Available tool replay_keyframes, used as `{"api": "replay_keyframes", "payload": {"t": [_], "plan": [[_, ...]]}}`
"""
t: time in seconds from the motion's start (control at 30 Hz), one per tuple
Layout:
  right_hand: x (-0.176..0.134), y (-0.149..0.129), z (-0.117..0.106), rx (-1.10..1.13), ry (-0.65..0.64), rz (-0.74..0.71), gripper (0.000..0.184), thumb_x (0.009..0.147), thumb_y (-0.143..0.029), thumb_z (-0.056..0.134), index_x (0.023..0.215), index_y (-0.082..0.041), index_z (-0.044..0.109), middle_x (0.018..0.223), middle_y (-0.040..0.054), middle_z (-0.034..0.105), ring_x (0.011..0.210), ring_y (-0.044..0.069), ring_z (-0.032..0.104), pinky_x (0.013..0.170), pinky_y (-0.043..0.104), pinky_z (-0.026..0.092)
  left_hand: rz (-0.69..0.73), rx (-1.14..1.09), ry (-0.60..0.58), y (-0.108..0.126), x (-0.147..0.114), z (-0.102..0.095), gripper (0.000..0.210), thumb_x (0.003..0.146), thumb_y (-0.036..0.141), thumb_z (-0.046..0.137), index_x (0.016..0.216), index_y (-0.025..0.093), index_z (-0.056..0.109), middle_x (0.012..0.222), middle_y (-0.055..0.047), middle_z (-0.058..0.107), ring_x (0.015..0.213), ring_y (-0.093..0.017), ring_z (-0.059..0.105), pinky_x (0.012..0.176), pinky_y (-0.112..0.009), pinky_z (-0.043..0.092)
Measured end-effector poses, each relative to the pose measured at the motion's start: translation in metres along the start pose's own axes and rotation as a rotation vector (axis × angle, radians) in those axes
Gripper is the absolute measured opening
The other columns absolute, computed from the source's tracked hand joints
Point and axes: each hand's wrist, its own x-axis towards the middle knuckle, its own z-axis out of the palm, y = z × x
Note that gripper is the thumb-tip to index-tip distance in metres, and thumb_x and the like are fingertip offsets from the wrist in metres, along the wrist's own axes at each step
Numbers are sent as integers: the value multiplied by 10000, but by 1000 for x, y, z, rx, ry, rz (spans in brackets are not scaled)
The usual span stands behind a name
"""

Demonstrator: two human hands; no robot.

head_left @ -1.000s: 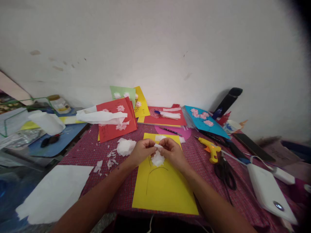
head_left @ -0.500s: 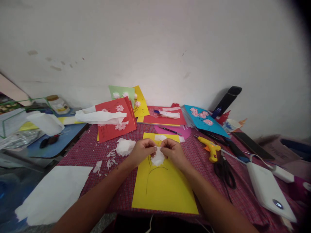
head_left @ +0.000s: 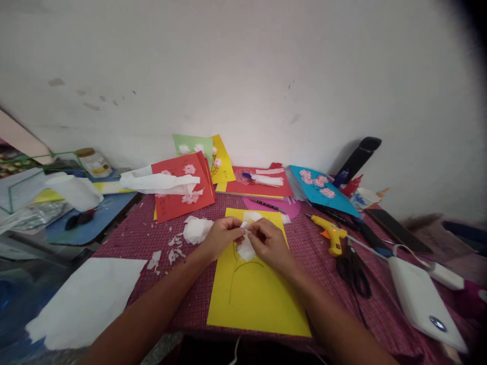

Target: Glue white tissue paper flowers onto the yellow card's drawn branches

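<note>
Both hands meet over the upper part of a yellow paper sheet (head_left: 258, 299) that bears dark curved pencil lines. My left hand (head_left: 224, 235) pinches a small piece of white tissue paper (head_left: 244, 224) between thumb and fingertips. My right hand (head_left: 268, 241) is closed at the same piece, its fingertips pressed together beside the left ones. Under the fingers, a white tissue clump (head_left: 246, 250) rests on the yellow sheet. Left of my left hand lies a crumpled white tissue wad (head_left: 197, 229), with torn scraps (head_left: 175, 253) beside it.
On the right are a yellow glue gun (head_left: 329, 233), black scissors (head_left: 353, 271) and a white power bank (head_left: 422, 299). Red cards (head_left: 182, 203) and a blue card (head_left: 323, 190) with pink tissue flowers stand behind. White paper (head_left: 87, 301) lies at the left edge.
My right hand has turned inward, its fingers now closer to the left fingertips. A small tissue end now sticks up between them. The view has shifted slightly.
</note>
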Motion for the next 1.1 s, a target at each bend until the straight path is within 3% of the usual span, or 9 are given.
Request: {"api": "replay_keyframes", "payload": {"t": [0.13, 0.27, 0.63, 1.1], "plan": [[0, 9, 7, 107, -19, 134, 39, 812, -179, 588, 832, -201, 613, 723, -7, 562, 613, 127, 498, 568, 246, 387, 24, -58, -93, 1, -2, -1, 188, 716, 203, 681, 880, 113, 689, 752, -37, 681, 634, -117, 613, 640, -253, 491], [-1, 12, 8, 253, -26, 245, 72, 811, -214, 611, 878, -194, 625, 750, -3, 590, 603, 121, 499, 548, 237, 395, 10, -70, -65, -1, -1, -1, 214, 725, 233, 699, 903, 112, 696, 729, -41, 683, 630, -131, 624, 644, -269, 499], [3, 7, 4, 296, -55, 317, 139, 832, -289, 609, 736, -188, 613, 654, -19, 549, 598, 118, 479, 553, 234, 382, 18, 53, -7, 1, -1, 0, 219, 756, 327, 714, 822, 125, 660, 665, -7, 632, 565, -103, 570, 569, -235, 456], [6, 10, 3, 466, -126, 440, 188, 842, -335, 614, 733, -181, 611, 563, -44, 554, 497, 93, 459, 505, 223, 339, 57, 142, -60, 1, -2, -2, 208, 764, 326, 692, 835, 131, 675, 670, -1, 624, 551, -95, 540, 546, -221, 427]]}}
